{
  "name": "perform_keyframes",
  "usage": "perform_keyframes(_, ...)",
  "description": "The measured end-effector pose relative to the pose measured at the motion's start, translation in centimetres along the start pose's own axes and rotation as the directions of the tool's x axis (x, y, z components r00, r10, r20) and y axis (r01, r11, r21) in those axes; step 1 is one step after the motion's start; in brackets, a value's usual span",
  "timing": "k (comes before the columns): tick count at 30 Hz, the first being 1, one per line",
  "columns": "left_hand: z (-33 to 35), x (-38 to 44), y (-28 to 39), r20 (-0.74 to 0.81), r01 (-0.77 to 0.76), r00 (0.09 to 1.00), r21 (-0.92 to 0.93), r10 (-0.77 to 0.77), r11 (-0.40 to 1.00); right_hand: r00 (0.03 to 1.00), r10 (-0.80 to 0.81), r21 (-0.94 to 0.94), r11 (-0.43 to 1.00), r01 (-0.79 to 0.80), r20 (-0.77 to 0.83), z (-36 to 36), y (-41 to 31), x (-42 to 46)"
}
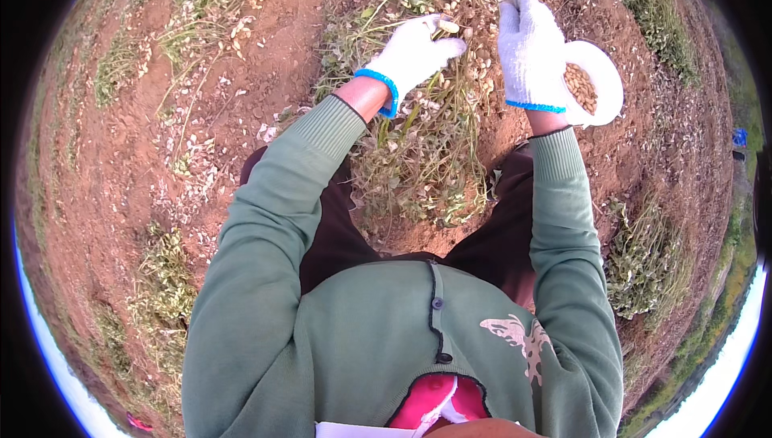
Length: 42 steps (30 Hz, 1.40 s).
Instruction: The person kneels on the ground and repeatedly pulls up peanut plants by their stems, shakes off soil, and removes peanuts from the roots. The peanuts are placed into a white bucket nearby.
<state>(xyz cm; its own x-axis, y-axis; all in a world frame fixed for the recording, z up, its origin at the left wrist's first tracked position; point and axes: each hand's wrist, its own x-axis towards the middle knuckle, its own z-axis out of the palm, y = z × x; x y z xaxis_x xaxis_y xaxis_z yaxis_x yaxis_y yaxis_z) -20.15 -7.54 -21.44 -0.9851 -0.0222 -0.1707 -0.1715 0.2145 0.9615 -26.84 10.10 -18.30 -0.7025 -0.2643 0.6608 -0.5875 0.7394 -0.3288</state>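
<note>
My left hand (418, 52), in a white knit glove with a blue cuff edge, holds a peanut pod (448, 26) between thumb and fingers, over pulled peanut plants (422, 155). To its right my right hand (529, 46), gloved the same way, has its fingers curled together at the far end; whether something is between them is hidden. Just beside that hand stands a white bowl (612, 85) with many peanut pods (581, 88) in it. More pods lie among the stems and on the soil between the hands.
Rows of pulled plants lie on reddish soil at the left (199, 16), the upper right (660, 22) and the lower right (642, 257). My knees are on either side of the near plants. A blue object (739, 136) lies far off at the right edge.
</note>
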Motion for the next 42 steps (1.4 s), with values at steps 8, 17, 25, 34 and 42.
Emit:
perform_keyframes(8,-1.8,-1.7,1.2,0.059,0.054,0.997,-0.047,-0.051,0.997,0.903,0.386,0.03,0.921,-0.387,-0.19,-6.4,10.9,3.4)
perform_keyframes(17,-2.0,-0.6,-0.7,0.136,-0.057,0.986,-0.255,0.094,0.965,0.708,0.619,-0.488,0.76,-0.43,0.34,-8.2,24.3,-1.7)
perform_keyframes(25,-2.9,-2.0,1.2,0.066,-0.011,0.998,-0.136,0.02,0.991,0.663,0.116,0.346,0.779,-0.523,0.74,-7.3,2.5,0.3)
perform_keyframes(34,-1.9,-1.2,0.2,-0.062,-0.077,0.996,-0.253,0.064,0.964,0.881,0.113,0.4,0.859,-0.319,0.46,-1.4,-0.9,-2.8)
perform_keyframes(42,-1.5,-1.3,0.6,0.05,-0.033,0.997,-0.31,0.051,0.95,0.941,0.049,0.12,0.988,-0.094,0.336,-1.2,0.1,-1.9)
